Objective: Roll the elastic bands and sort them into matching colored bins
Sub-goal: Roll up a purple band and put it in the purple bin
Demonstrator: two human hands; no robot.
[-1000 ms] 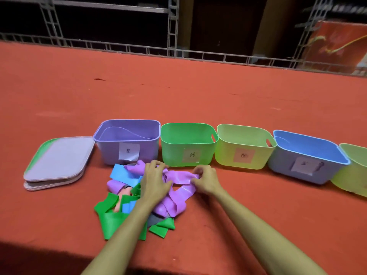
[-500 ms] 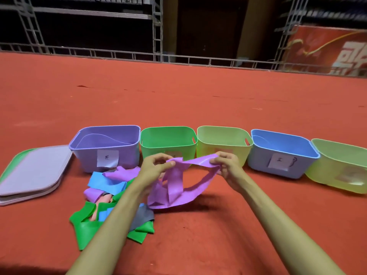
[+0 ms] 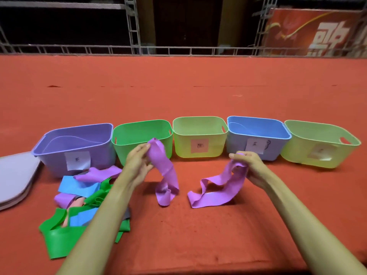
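— What is seen at the left edge?
— A stack of pale lids is laid on the red bench, just beside a purple bin. In front of that bin a loose pile of bands, green, blue, purple and pink, is heaped on the bench.
— And further along?
— A green bin is set next in the row. In front of it the left hand is raised, its grip closed on the top of a purple band. The band is hung from thumb and fingers, and its lower end is curled just at the bench.
— Is that band joined to anything?
— No join is shown. A strip of bare bench is seen between it and a second purple band, which is trailed over the bench in front of a yellow-green bin.
— How is that one held?
— Its upper end is bunched in the right hand, the grip clamped round it, in front of a blue bin. A second yellow-green bin is placed at the far right. Paper labels are stuck on several fronts; the writing cannot be read.
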